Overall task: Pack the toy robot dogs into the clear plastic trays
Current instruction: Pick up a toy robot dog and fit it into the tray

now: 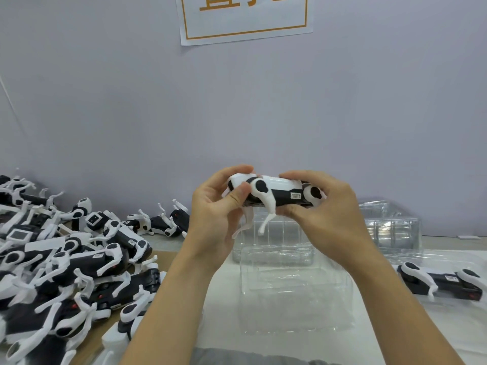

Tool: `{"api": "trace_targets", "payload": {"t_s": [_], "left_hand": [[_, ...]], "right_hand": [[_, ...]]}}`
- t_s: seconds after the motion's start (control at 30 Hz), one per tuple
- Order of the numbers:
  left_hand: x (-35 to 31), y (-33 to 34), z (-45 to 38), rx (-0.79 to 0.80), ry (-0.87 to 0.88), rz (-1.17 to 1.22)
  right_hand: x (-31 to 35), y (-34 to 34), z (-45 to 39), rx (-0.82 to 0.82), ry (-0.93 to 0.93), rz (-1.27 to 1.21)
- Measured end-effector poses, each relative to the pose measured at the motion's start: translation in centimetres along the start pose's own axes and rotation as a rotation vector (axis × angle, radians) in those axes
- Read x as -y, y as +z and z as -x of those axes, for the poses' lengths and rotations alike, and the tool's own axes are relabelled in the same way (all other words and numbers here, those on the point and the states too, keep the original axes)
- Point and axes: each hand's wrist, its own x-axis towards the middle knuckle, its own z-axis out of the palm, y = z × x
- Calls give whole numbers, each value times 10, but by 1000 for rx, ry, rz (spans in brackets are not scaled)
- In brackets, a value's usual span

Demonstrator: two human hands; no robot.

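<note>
Backing the white table (369,325), a lavender wall (263,114).

A black-and-white toy dog (274,192) is held lengthwise above an empty clear tray (292,291); more dogs (66,259) lie heaped left.

Toy robot dog (274,192) held in both hands: hard moulded plastic, white shell glossy with a highlight along the back, black panels smooth and less shiny, small paper-like label on the flank. Heap of toy robot dogs (66,259): same black-and-white plastic. Clear plastic tray (295,293): thin, transparent, glossy, ribbed. Stack of clear trays (390,222): likewise. Wall sign (245,19): matt white paper, orange print. Wall (237,106): matt, smooth.
</note>
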Motion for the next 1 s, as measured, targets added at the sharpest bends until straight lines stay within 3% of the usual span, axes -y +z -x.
{"api": "trace_targets", "payload": {"t_s": [0.1,0.23,0.37,0.47,0.53,0.63,0.8,1.0], "left_hand": [[2,-8,0,-39,-45,148],[3,-11,-2,-63,-50,96],[9,-7,-3,-94,-126,9],[18,-5,-3,-92,-195,-92],[27,-5,-5,-165,-194,-223],[44,-13,-7,-242,-131,-637],[82,-35,4,-187,-241,-995],[107,-50,17,-222,-498,-758]], "right_hand": [[8,2,-2,-21,-71,42],[11,3,-3,-6,-93,115],[9,-2,-2,163,-19,288],[5,-6,-1,200,104,423],[2,-9,1,219,184,554],[-4,-15,5,271,274,854],[-15,-12,9,378,379,881],[-33,10,15,398,303,749]]}}
